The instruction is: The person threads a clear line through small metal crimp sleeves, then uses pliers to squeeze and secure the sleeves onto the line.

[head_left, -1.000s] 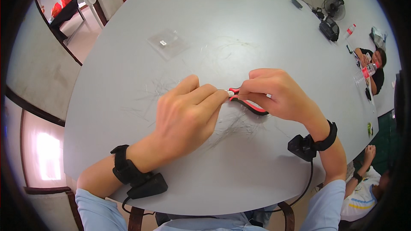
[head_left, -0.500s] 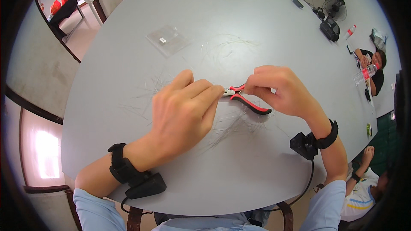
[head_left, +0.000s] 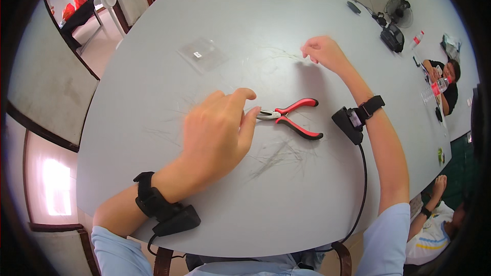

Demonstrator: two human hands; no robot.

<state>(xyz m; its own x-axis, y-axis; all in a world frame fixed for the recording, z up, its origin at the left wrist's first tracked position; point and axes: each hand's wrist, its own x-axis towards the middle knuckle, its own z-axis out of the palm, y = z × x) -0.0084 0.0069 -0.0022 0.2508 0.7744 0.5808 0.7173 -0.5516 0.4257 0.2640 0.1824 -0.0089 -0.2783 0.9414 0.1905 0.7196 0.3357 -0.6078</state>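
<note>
My left hand (head_left: 215,133) is over the middle of the table, thumb and index finger apart. Its thumb tip is by the jaws of a pair of pliers (head_left: 282,115) with red and black handles, which lies on the table with the handles spread. Farther off to the right, my right hand (head_left: 322,52) has its fingertips pinched together at the end of some loose, thin pale strands (head_left: 279,51). Whether a strand is between those fingers cannot be made out. Short thin wire-like pieces (head_left: 279,159) lie scattered nearer me, with more around my left hand.
A clear plastic bag (head_left: 202,55) with a small white label lies beyond my left hand. Along the right edge are a black case (head_left: 392,38), a small fan (head_left: 399,11) and bottles (head_left: 418,38). Other people sit at the far and right sides.
My right hand has left the pliers and moved away from me to the loose strands. The left thumb and index finger have spread apart. The pliers' handles are now uncovered.
</note>
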